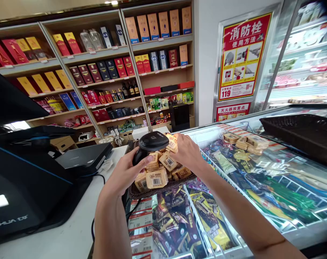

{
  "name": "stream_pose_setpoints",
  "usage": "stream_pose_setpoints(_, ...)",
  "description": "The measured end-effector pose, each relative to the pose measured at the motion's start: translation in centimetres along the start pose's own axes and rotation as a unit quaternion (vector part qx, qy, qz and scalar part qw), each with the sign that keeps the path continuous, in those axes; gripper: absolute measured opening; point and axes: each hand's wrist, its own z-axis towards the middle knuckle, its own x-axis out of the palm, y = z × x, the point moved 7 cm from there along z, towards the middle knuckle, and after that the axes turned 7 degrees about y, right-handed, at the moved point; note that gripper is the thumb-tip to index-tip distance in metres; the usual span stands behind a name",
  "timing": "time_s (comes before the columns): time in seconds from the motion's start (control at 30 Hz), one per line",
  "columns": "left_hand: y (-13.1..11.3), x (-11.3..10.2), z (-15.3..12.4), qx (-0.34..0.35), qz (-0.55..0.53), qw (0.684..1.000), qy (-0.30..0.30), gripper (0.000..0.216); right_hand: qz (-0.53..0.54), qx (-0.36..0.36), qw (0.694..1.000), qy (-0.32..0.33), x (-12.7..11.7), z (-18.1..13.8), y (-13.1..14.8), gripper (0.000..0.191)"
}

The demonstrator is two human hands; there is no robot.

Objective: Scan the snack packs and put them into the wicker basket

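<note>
My left hand (125,172) is wrapped round the handle of a black barcode scanner (150,142), whose head points toward the right. My right hand (187,151) pinches a small wrapped snack packet (172,142) and holds it just in front of the scanner head. Below both hands a dark basket (142,192) rests on the freezer lid, heaped with several tan snack packets (156,178) that carry barcode labels.
A glass-topped chest freezer (233,187) full of ice-cream packs spreads to the right, with more packets (244,141) and a black tray (300,133) on its lid. A black till screen (23,180) and printer (84,158) stand on the white counter (72,233) at left. Shelves of boxes line the back wall.
</note>
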Motion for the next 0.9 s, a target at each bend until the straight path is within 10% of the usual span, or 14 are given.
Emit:
stream_pose_setpoints(0.27, 0.3, -1.2, -0.1, -0.005, -0.007, 0.999, -0.035, 0.041, 0.095, -0.039, 0.992, -0.075, 1.4, 0.5, 0.4, 0.04)
stream_pose_setpoints(0.57, 0.0, -1.4, -0.3, -0.008, 0.005, 0.999, -0.041, 0.043, 0.058, -0.097, 0.994, 0.007, 5.6, 0.2, 2.4, 0.032)
stream_pose_setpoints(0.9, 0.4, -1.1, 0.1, -0.016, 0.019, 0.999, -0.028, 0.046, 0.014, -0.082, 0.996, 0.011, 3.4, 0.2, 2.0, 0.041)
